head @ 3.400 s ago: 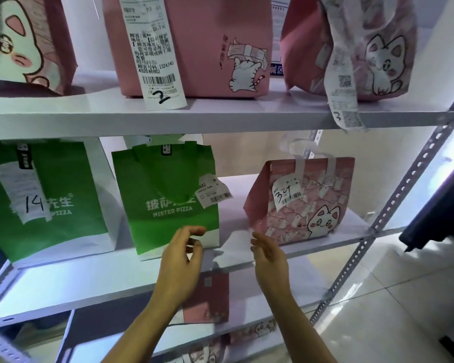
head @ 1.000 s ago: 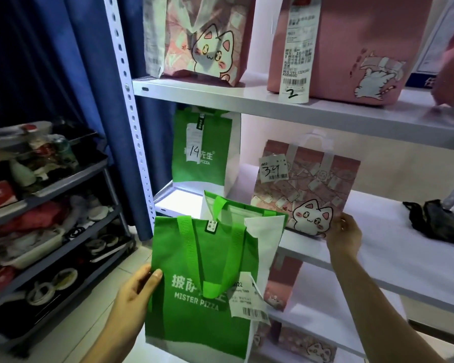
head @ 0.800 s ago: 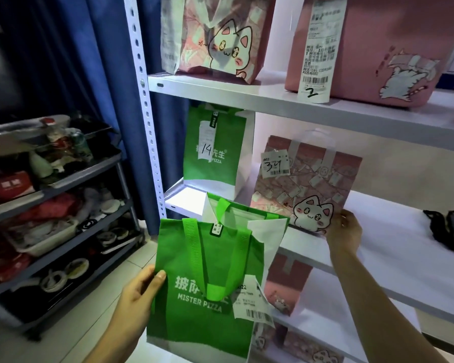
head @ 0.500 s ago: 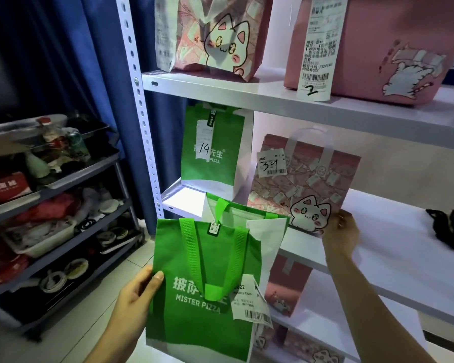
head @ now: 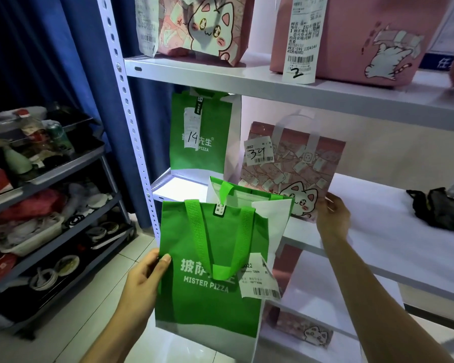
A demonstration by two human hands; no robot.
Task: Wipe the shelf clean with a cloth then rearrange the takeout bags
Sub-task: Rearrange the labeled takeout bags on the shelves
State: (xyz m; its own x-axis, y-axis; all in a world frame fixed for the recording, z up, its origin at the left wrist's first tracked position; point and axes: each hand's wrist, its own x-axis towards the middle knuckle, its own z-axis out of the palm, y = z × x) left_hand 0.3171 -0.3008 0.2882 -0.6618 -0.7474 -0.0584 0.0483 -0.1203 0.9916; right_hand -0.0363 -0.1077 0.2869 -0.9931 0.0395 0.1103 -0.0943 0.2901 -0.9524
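Middle shelf [head: 393, 247]: its white surface shows no visible dirt, and a dark bundle, probably the cloth [head: 440, 210], lies set down at its far right, though the view is too poor there to be sure. Judgement: wiping appears finished; rearranging is under way.

Green Mister Pizza bag [head: 212, 279]: off the shelf, held in the air in front of the middle shelf's edge. The left hand [head: 142, 284] grips its left edge, thumb across the front face, the other fingers hidden behind the bag.

Pink cat bag marked 34 [head: 291, 166]: upright on the middle shelf. The right hand [head: 332, 218] is at its lower right corner with curled fingers; whether it pinches the corner or merely pushes cannot be told.

Second green bag marked 14 [head: 199, 132]: upright at the shelf's left end, just beside the pink one.

Outstanding: the held bag has no place yet. The upper shelf [head: 247, 82] carries pink bags, seemingly in order.
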